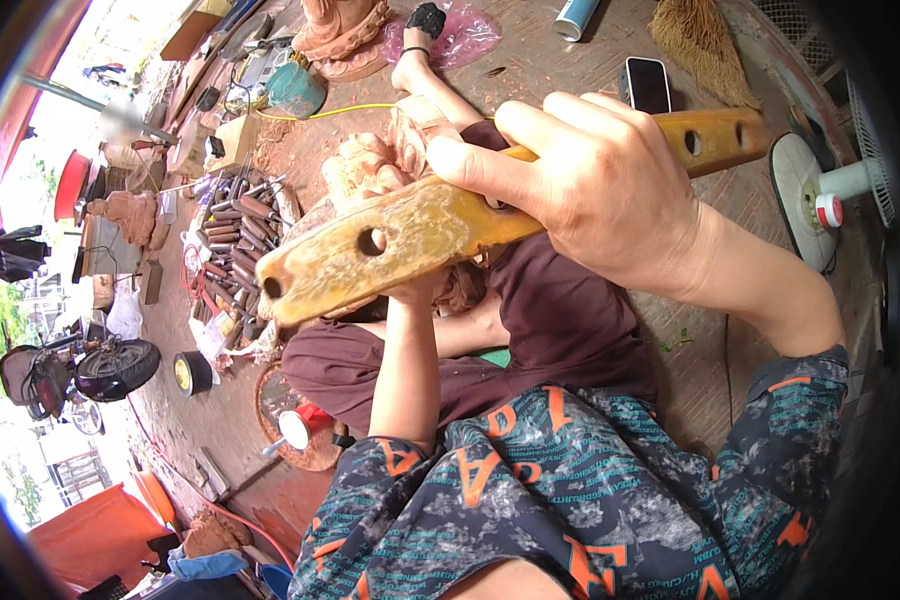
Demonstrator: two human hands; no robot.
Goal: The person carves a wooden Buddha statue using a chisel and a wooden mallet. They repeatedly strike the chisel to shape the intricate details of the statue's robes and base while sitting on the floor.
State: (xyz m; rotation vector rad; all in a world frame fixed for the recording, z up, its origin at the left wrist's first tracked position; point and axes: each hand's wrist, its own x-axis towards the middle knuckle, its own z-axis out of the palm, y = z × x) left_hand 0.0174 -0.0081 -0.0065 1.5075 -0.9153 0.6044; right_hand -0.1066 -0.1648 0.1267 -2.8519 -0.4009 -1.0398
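My right hand [600, 185] is wrapped round a long yellow-brown wooden bar [420, 235]. Several round holes run along the bar, and its surface is worn pale towards the left end. It slants across the view, high over my lap. Behind it, a reddish-brown wood carving [365, 165] with rounded, cut shapes lies between my legs, partly covered by the bar. My left forearm [406, 350] reaches up to the carving. Most of my left hand [415, 290] is hidden under the bar, so its fingers do not show.
Many wooden-handled carving tools [240, 235] lie in a pile on the left. Beyond my foot stands another carving [340, 30]. A phone [647, 85], a straw broom [705, 50] and a fan [810, 190] are at the right. A red-and-white cup [303, 426] sits near my left knee.
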